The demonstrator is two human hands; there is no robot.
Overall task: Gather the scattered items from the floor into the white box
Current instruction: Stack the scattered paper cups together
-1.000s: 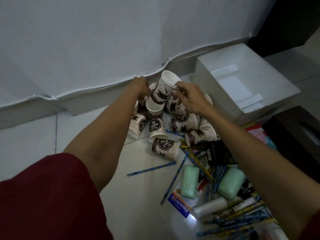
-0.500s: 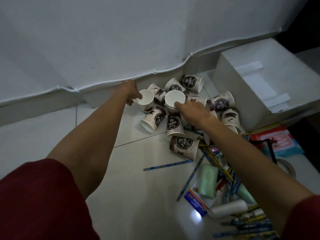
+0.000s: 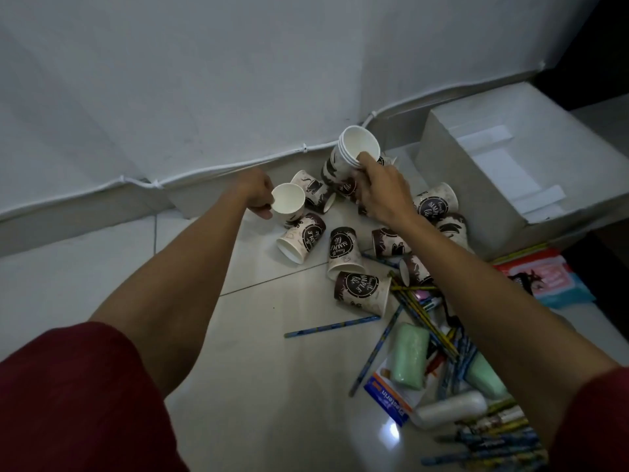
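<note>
Head view: at centre frame, the right hand (image 3: 381,194) curls its fingers (image 3: 367,162) around a nested stack of paper cups (image 3: 354,148), held above the floor (image 3: 272,369). Left of it, the left hand (image 3: 257,195) grips a single cup (image 3: 289,203). More printed cups (image 3: 342,248) lie tipped below; the white box (image 3: 442,172) sits open at right.

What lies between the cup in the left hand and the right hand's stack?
In the head view, one printed paper cup lies tipped on the floor between the lone cup in the left hand and the stack in the right hand.
</note>
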